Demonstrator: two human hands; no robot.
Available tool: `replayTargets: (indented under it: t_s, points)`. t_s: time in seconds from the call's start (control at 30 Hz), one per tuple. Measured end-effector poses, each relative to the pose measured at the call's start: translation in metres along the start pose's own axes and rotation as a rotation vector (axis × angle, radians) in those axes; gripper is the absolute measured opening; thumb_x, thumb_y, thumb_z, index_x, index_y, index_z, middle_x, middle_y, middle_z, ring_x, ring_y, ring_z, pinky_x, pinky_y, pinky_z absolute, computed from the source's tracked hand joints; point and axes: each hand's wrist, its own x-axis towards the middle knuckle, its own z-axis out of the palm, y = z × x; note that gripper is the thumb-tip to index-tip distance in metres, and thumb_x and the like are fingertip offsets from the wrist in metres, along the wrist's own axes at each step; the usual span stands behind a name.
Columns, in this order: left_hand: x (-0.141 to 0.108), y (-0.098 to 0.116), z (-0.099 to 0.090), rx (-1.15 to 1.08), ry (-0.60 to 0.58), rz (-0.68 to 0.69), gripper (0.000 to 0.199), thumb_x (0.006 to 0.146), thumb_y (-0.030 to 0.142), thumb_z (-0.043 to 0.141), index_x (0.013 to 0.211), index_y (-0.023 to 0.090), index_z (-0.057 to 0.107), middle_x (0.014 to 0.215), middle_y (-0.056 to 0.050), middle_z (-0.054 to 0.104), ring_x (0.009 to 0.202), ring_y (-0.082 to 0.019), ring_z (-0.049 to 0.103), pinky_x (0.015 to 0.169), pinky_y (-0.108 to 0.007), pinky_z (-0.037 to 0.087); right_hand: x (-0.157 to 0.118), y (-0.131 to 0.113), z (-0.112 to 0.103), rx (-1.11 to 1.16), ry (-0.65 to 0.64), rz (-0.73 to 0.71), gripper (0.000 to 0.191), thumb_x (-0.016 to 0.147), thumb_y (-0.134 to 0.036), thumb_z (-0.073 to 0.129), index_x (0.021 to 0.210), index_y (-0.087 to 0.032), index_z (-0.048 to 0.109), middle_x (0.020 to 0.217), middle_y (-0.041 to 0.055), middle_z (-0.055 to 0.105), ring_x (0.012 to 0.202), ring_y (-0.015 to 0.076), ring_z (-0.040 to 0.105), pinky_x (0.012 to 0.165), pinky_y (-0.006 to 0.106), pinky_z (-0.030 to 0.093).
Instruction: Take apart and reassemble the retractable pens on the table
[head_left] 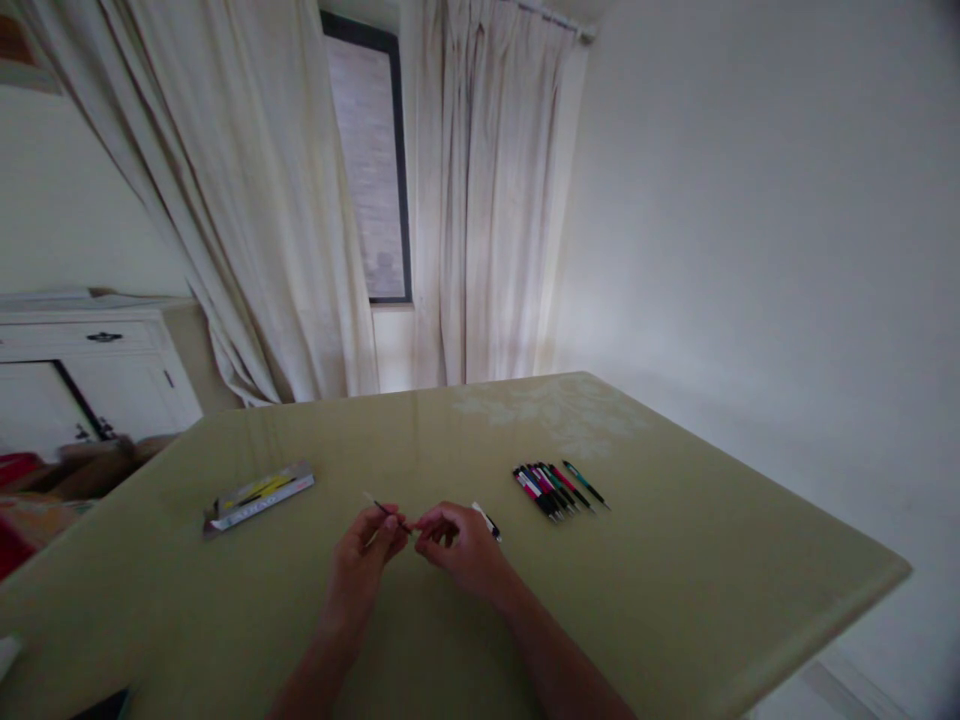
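Lying aslant on the left of the surface (675,590), a carton (262,497) in yellow and pale grey rested well apart from the left hand (362,557). That hand had its thumb and fingers pinched around a slim dark rod (380,506), perhaps a pen refill, which pointed away and leftward and ended in a paler tip. Next came the right hand (466,552), its fingers curled and its thumb and forefinger drawn together by the rod's near end; whether those fingertips gripped it or only touched it, I could not tell. The step in hand looked like close fingertip work on the rod, the left hand steadying, the right working at its end. The next move seemed to call for a firm left pinch and light, exact pressure from the right. Just beyond the right hand, partly hidden by it, lay a white-and-black pen piece (488,522). Farther right, click pens (546,490) in several colours lay side by side, with a teal pen (585,483) just beside them.
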Motion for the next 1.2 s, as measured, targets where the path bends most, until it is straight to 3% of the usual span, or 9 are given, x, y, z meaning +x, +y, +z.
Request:
replayTargets:
  t_s: [0.23, 0.77, 1.2]
  points:
    - [-0.0037, -0.0025, -0.0005, -0.095, -0.014, -0.029, 0.061, 0.067, 0.063, 0.086, 0.1, 0.021, 0.058, 0.089, -0.006, 0.08, 0.082, -0.023, 0.078, 0.081, -0.036, 0.065, 0.0007, -0.0092, -0.0032, -0.037, 0.046, 0.023, 0.011, 0.082, -0.02, 0.072, 0.089, -0.019, 0.08, 0.076, 0.0003, 0.075, 0.063, 0.0125, 0.058, 0.061, 0.022, 0.042]
    - [-0.0018, -0.0076, -0.0002, -0.086, -0.045, -0.043, 0.062, 0.066, 0.062, 0.087, 0.101, 0.021, 0.057, 0.088, -0.006, 0.08, 0.079, -0.023, 0.079, 0.08, -0.036, 0.066, 0.0004, -0.0077, -0.0017, 0.002, 0.042, 0.033, 0.009, 0.082, -0.026, 0.074, 0.087, -0.019, 0.076, 0.078, 0.0006, 0.074, 0.065, 0.0128, 0.059, 0.061, 0.022, 0.043]
    - [-0.0069, 0.0021, 0.0021, -0.106, -0.034, -0.027, 0.061, 0.064, 0.062, 0.088, 0.098, 0.022, 0.058, 0.087, -0.006, 0.08, 0.081, -0.022, 0.078, 0.081, -0.035, 0.065, 0.0014, -0.0064, -0.0012, 0.021, 0.048, 0.013, 0.007, 0.08, -0.022, 0.074, 0.086, -0.019, 0.075, 0.075, -0.0011, 0.071, 0.064, 0.0126, 0.058, 0.061, 0.022, 0.043]
